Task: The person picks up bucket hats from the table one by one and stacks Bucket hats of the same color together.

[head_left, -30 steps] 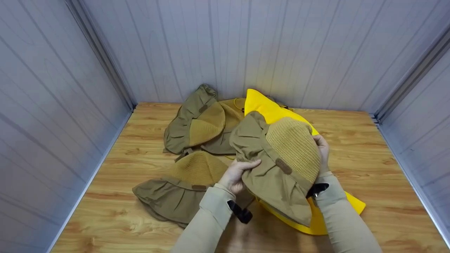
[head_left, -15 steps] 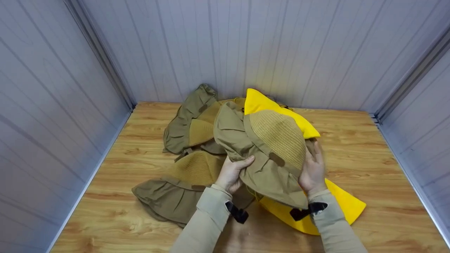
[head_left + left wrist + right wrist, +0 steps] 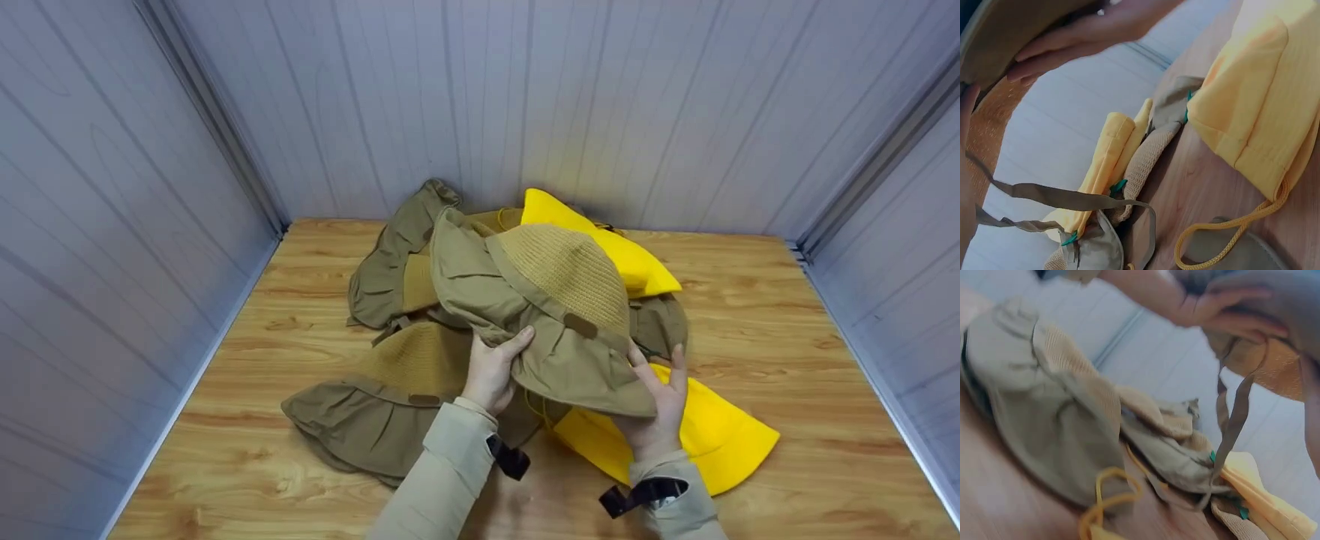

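Observation:
A khaki sun hat with a woven crown, pleated cloth brim and small brown label hangs over several other hats in the head view. My left hand pinches its brim, thumb on top and fingers underneath. Fingers fairly straight, my right hand touches the brim's right side; one digit stands up away from the cloth. Both wrist views show the brim's underside, and a cloth chin strap dangles from the hat. Below my right hand lies a yellow bucket hat.
Another khaki hat lies at the front left, and one more behind it. A yellow hat leans at the back of the pile. Yellow cord loops out near the hats. Pale panel walls enclose the wooden table.
The held hat has shifted left and slightly up. My right hand has slid from the crown's right side down to the brim's lower right, uncovering more of the yellow hat.

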A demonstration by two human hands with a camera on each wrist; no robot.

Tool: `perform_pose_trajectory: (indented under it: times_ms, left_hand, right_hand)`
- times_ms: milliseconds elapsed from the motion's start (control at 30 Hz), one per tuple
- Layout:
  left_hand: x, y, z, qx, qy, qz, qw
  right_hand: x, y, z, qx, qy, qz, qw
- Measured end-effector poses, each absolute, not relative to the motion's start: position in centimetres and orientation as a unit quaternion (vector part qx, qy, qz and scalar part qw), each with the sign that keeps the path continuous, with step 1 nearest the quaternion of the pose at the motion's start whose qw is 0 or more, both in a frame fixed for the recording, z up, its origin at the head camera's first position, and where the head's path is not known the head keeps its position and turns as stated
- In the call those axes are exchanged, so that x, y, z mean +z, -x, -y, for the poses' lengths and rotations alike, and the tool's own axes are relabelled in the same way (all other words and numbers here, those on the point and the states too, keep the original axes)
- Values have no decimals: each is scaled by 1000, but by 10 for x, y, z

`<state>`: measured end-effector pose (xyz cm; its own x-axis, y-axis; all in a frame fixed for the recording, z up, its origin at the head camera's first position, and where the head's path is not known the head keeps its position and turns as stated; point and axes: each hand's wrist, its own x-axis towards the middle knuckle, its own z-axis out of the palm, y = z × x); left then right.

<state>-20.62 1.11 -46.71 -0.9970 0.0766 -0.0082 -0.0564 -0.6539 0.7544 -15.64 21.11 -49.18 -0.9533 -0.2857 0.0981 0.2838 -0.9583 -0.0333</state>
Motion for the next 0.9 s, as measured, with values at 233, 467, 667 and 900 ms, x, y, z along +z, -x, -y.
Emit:
perform_pose_trajectory:
  times_ms: [233, 467, 667, 900]
  left_hand:
    - [-468, 204, -18, 913, 5, -407, -32]
    - [-471, 195, -33, 907, 8, -415, -64]
    - [-480, 190, -41, 903, 13, -423, -73]
    - [-482, 191, -36, 897, 14, -437, -59]
  right_hand:
    - [-483, 157, -194, -991, -62, 95, 70]
    - [-472, 162, -168, -991, -108, 73, -17]
    - [-468, 167, -157, -989, -141, 1, -42]
    - [-471, 168, -159, -988, -143, -37, -39]
